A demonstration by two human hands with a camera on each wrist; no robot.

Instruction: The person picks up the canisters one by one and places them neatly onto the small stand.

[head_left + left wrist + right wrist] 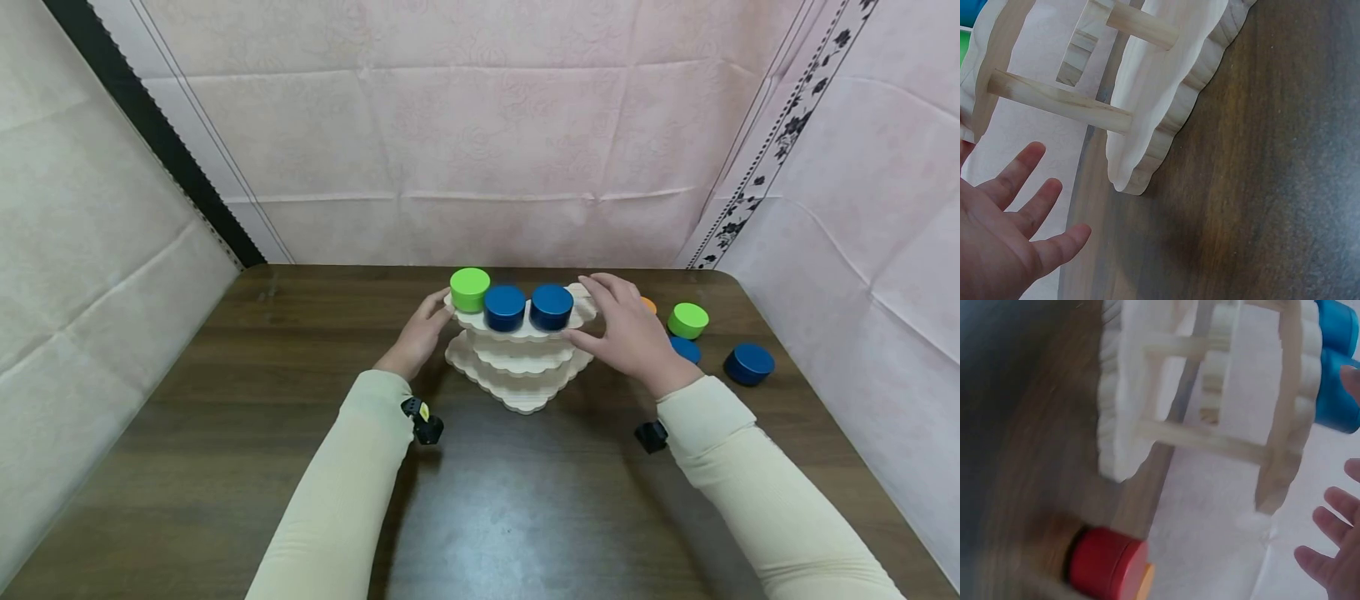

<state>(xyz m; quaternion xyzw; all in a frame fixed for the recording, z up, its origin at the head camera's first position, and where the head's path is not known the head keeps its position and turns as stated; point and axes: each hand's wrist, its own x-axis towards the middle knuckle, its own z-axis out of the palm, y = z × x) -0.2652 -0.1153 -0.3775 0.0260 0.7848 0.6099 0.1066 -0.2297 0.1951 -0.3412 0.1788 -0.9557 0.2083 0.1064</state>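
A pale wooden tiered stand point(517, 358) with scalloped shelves stands at the middle of the table. On its top shelf sit a green cylinder point(470, 290) and two blue cylinders, the left one point(504, 308) and the right one point(551, 307). My left hand point(417, 337) holds the top shelf's left edge between thumb and forefinger; its other fingers are spread below, in the left wrist view. My right hand point(626, 329) is by the shelf's right end, thumb and forefinger spread apart near the right blue cylinder. Whether its thumb touches that cylinder I cannot tell.
Right of the stand are another green cylinder point(687, 320), a blue one point(750, 364), a partly covered blue one point(685, 350) and a bit of orange point(649, 306). The right wrist view shows a red cylinder point(1107, 562). Cloth-covered walls point(480, 167) enclose the table point(300, 467).
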